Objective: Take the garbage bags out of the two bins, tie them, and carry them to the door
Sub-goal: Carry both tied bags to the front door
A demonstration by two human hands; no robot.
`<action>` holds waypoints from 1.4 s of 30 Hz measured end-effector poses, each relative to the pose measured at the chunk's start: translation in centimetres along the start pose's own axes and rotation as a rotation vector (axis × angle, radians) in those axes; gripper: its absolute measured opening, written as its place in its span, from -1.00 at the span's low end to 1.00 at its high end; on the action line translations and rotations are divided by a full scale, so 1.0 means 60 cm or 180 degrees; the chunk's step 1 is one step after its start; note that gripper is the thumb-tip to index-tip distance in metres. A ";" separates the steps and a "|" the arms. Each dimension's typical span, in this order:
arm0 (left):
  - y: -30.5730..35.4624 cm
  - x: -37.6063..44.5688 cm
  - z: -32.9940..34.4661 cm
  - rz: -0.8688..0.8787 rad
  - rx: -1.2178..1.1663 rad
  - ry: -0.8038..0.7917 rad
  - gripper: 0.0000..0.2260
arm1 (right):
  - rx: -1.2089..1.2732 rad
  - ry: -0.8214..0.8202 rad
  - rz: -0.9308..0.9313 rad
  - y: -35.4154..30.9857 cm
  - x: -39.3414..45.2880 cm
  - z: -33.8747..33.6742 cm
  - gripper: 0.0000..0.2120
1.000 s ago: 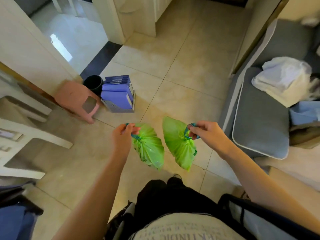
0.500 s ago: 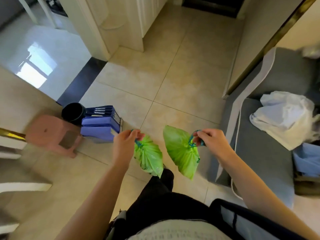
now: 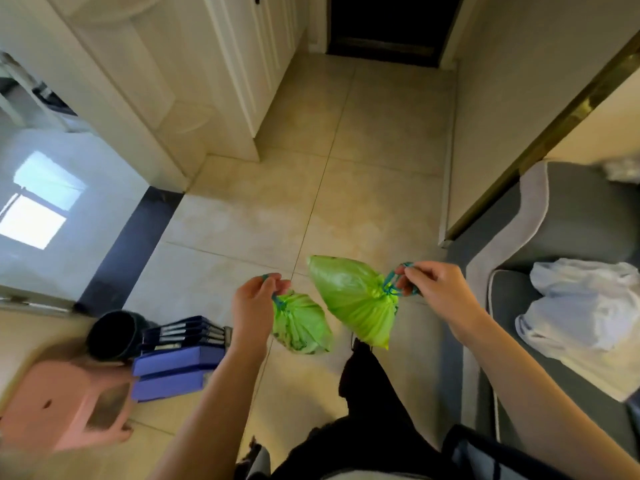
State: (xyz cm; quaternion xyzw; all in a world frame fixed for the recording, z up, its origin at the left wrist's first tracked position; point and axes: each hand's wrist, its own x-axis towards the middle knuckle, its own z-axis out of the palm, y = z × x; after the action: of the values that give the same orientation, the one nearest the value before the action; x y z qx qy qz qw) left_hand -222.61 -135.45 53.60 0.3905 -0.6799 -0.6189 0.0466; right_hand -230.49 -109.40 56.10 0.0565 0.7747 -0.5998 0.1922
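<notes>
Two tied green garbage bags hang in front of me over the tiled floor. My left hand (image 3: 254, 303) pinches the blue drawstring of the smaller bag (image 3: 301, 323), which dangles below it. My right hand (image 3: 434, 289) grips the blue drawstring of the larger bag (image 3: 353, 296), which swings out to the left. A dark door (image 3: 384, 26) stands at the far end of the hallway ahead. A black bin (image 3: 114, 334) sits on the floor at the lower left.
A pink stool (image 3: 65, 407) and a rack of blue folders (image 3: 176, 362) stand left of me. A grey sofa (image 3: 568, 216) with white cloth (image 3: 585, 313) lines the right. White cabinets (image 3: 214, 77) flank the hallway's left side.
I have walked forward: the stool, folders and bin slid down and left, and the dark door came into view ahead. Both hands kept hold of their bags, which swing slightly.
</notes>
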 end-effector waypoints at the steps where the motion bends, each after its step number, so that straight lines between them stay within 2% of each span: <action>1: 0.018 0.033 0.014 -0.0012 -0.0033 0.0118 -0.83 | -0.0052 -0.0079 -0.0005 -0.012 0.037 -0.002 -0.75; 4: 0.076 0.125 0.063 -0.0098 -0.0154 0.0267 -0.83 | -0.0309 -0.0289 -0.0061 -0.049 0.151 -0.009 -0.81; 9: 0.182 0.271 0.162 -0.0091 -0.0222 0.0109 -0.84 | -0.0575 -0.0420 -0.0084 -0.125 0.333 -0.026 -0.74; 10: 0.216 0.332 0.193 -0.0109 -0.0211 0.0142 -0.84 | -0.0600 -0.0430 -0.0057 -0.149 0.406 -0.031 -0.75; 17: 0.316 0.479 0.262 0.0042 -0.0351 0.0064 -0.85 | -0.0581 -0.0259 -0.0021 -0.218 0.571 -0.042 -0.75; 21: 0.401 0.622 0.328 0.0162 -0.0321 -0.0153 -0.82 | -0.0683 -0.0145 -0.0027 -0.275 0.729 -0.040 -0.79; 29: 0.538 0.846 0.441 0.0146 0.0008 -0.0586 -0.78 | -0.0749 0.0294 -0.0077 -0.381 0.980 -0.050 -0.71; 34: 0.606 0.968 0.508 0.0312 0.0159 -0.0625 -0.82 | -0.0624 0.0490 -0.0111 -0.433 1.116 -0.074 -0.66; 42: 0.724 1.155 0.664 0.0487 0.0096 -0.0607 -0.81 | -0.0504 0.0551 -0.0089 -0.504 1.360 -0.121 -0.72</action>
State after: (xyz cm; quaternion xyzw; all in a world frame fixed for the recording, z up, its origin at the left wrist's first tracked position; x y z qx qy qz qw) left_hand -312.81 -147.26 53.49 0.2774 -0.7183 -0.6376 0.0229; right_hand -316.86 -122.44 55.23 0.0820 0.8340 -0.5322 0.1201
